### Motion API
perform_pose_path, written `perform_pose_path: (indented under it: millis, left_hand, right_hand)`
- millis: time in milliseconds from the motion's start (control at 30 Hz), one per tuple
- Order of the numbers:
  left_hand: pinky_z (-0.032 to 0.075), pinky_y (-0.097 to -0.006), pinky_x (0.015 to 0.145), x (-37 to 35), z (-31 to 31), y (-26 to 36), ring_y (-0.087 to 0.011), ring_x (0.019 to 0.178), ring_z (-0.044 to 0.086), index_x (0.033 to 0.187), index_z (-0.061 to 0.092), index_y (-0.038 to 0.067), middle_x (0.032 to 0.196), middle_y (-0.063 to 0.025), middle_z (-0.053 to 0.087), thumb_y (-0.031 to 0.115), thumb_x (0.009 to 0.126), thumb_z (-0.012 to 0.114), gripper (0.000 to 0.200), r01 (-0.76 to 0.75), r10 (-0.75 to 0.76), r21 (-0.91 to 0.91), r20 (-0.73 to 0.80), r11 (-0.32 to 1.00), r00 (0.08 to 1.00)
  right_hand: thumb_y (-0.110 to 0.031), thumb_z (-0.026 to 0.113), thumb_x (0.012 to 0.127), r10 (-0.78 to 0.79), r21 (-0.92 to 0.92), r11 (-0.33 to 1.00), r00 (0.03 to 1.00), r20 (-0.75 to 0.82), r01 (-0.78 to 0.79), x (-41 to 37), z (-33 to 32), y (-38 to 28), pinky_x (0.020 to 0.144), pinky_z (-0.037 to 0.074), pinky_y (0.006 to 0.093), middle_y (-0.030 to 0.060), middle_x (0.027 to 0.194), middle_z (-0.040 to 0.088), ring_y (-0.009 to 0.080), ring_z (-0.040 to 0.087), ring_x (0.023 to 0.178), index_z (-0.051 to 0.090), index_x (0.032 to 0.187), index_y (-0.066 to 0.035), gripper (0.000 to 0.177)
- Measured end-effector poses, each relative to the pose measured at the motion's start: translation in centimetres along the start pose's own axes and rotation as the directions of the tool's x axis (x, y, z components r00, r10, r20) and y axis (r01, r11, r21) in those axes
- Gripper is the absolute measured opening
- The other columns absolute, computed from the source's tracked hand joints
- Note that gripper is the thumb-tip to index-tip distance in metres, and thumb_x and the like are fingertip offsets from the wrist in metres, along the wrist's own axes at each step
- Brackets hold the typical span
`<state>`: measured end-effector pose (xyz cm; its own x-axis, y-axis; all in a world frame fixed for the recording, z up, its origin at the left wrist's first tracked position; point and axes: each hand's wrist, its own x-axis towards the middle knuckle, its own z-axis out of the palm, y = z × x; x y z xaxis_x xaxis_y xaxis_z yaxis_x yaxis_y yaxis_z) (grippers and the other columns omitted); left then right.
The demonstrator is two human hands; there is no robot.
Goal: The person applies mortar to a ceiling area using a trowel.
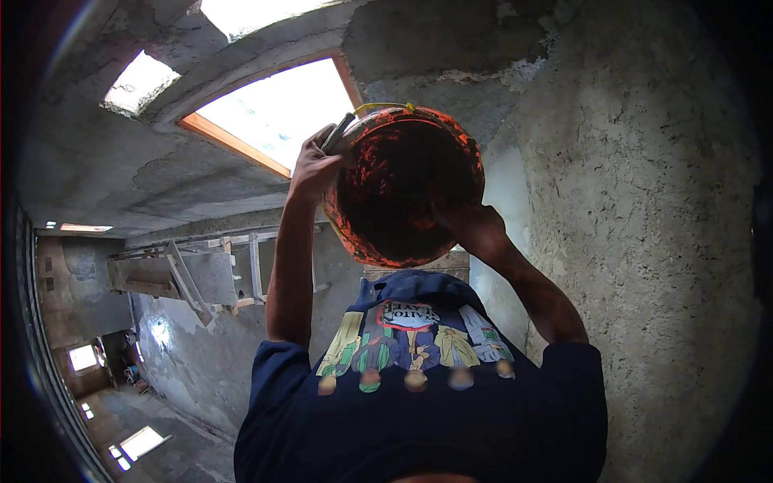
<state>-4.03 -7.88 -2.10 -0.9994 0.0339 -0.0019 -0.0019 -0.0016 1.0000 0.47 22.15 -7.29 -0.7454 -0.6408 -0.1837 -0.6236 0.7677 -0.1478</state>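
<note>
An orange bucket (354, 229), smeared with grey mortar, is tilted so that its dark mouth faces me. My left hand (316, 167) is closed at the bucket's left side, around a dark tube-like grip (338, 133). This grip seems to join the thin yellow handle (386, 105) that runs along the far rim. On the right, my right hand (481, 232) reaches over the near rim into the bucket. Its fingers look curled, but deep shadow hides their tips and anything they hold. The bucket's contents are too dark to make out.
A rough plastered wall (628, 201) rises close on the right. To the left, a window opening (278, 113) has an orange-brown wooden frame. Wooden boards and props (193, 278) stand below it at the left. My dark printed shirt (419, 402) fills the bottom.
</note>
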Motion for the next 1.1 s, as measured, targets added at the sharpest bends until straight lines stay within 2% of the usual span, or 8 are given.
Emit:
perform_pose_path:
  millis: [167, 333, 500, 600, 667, 833, 1000, 1100]
  left_hand:
    - [0.043, -0.0221, 0.064, -0.1, 0.4, 0.3, -0.0071, 0.068, 0.05, 0.084, 0.059, 0.003, 0.073, 0.002, 0.057, -0.004, 0.062, 0.059, 0.023, -0.005, 0.005, -0.009, 0.003, 1.0, 1.0]
    - [0.05, -0.0241, 0.072, 0.4, -0.4, -0.8, -0.0101, 0.076, 0.06, 0.094, 0.059, -0.001, 0.084, -0.003, 0.063, -0.008, 0.065, 0.055, 0.03, 0.017, -0.018, -0.056, -0.004, 0.998, 1.0]
    - [0.046, -0.0228, 0.069, 0.1, 0.1, -0.2, -0.0081, 0.073, 0.054, 0.09, 0.059, 0.001, 0.08, -0.0002, 0.06, -0.006, 0.064, 0.058, 0.027, -0.016, 0.016, -0.015, 0.005, 1.0, 1.0]
    - [0.047, -0.0232, 0.069, 0.3, -0.4, -0.5, -0.0083, 0.073, 0.054, 0.09, 0.059, 0.001, 0.08, -0.0001, 0.06, -0.006, 0.064, 0.059, 0.027, -0.025, 0.026, -0.027, 0.025, 0.999, 0.999]
    - [0.05, -0.0253, 0.073, 0.3, -0.6, -0.9, -0.0108, 0.076, 0.059, 0.096, 0.06, -0.001, 0.085, -0.003, 0.064, -0.007, 0.063, 0.059, 0.033, -0.021, 0.024, -0.046, 0.056, 0.999, 0.998]
    - [0.049, -0.0243, 0.07, 0.5, -0.1, -0.5, -0.0101, 0.074, 0.058, 0.093, 0.059, 0.0, 0.082, -0.0014, 0.062, -0.007, 0.063, 0.059, 0.031, -0.014, 0.013, -0.077, -0.01, 0.997, 1.0]
    - [0.045, -0.0232, 0.067, 0.3, -0.1, 0.0, -0.0078, 0.071, 0.053, 0.087, 0.058, 0.002, 0.078, 0.0009, 0.058, -0.005, 0.063, 0.06, 0.026, 0.012, -0.012, 0.009, -0.023, 1.0, 1.0]
    - [0.04, -0.0216, 0.061, 0.1, 0.1, 0.2, -0.0053, 0.067, 0.047, 0.081, 0.056, 0.004, 0.072, 0.0038, 0.053, -0.003, 0.063, 0.061, 0.02, 0.009, -0.009, 0.006, -0.036, 1.0, 0.999]
  right_hand:
    - [-0.015, 0.051, 0.083, 0.164, -0.002, 0.986, 0.957, -0.24, -0.169, 1.4, -1.3, 0.3, 0.056, 0.054, 0.0443, 0.0118, 0.092, 0.065, 0.0327, 0.066, 0.073, 0.045, 0.129, -0.021, 0.046]
    - [-0.014, 0.052, 0.083, 0.066, -0.038, 0.996, 0.97, -0.233, -0.077, 0.8, 0.8, 0.4, 0.05, 0.052, 0.0416, 0.0137, 0.089, 0.063, 0.0304, 0.065, 0.063, 0.045, 0.13, -0.018, 0.048]
    - [-0.012, 0.052, 0.083, -0.023, -0.028, 0.999, 0.992, -0.127, 0.019, -0.3, 0.6, 0.8, 0.044, 0.051, 0.0386, 0.0149, 0.09, 0.061, 0.028, 0.064, 0.056, 0.044, 0.132, -0.014, 0.049]
    - [-0.013, 0.052, 0.083, -0.013, -0.138, 0.99, 0.981, -0.193, -0.014, 0.2, -0.6, 1.1, 0.045, 0.052, 0.0383, 0.0154, 0.092, 0.061, 0.0291, 0.066, 0.062, 0.042, 0.132, -0.012, 0.05]
    - [-0.015, 0.052, 0.083, 0.178, -0.116, 0.967, 0.929, -0.324, -0.225, 1.2, -0.4, 0.3, 0.048, 0.052, 0.0403, 0.0145, 0.089, 0.06, 0.0299, 0.064, 0.061, 0.037, 0.136, -0.018, 0.056]
    - [-0.014, 0.053, 0.081, 0.195, 0.0, 0.978, 0.921, -0.337, -0.208, 0.7, 1.0, -1.3, 0.045, 0.051, 0.0388, 0.0134, 0.084, 0.059, 0.0277, 0.064, 0.058, 0.039, 0.135, -0.016, 0.056]
    - [-0.009, 0.054, 0.081, 0.076, -0.009, 0.997, 0.997, 0.015, -0.076, -0.6, 0.2, 0.1, 0.055, 0.054, 0.0435, 0.0162, 0.092, 0.059, 0.0322, 0.066, 0.069, 0.04, 0.133, -0.012, 0.054]
    - [-0.009, 0.053, 0.081, 0.176, -0.07, 0.979, 0.967, -0.186, -0.192, 0.0, -0.4, -0.6, 0.054, 0.054, 0.043, 0.0174, 0.095, 0.059, 0.0323, 0.065, 0.068, 0.038, 0.134, -0.011, 0.055]
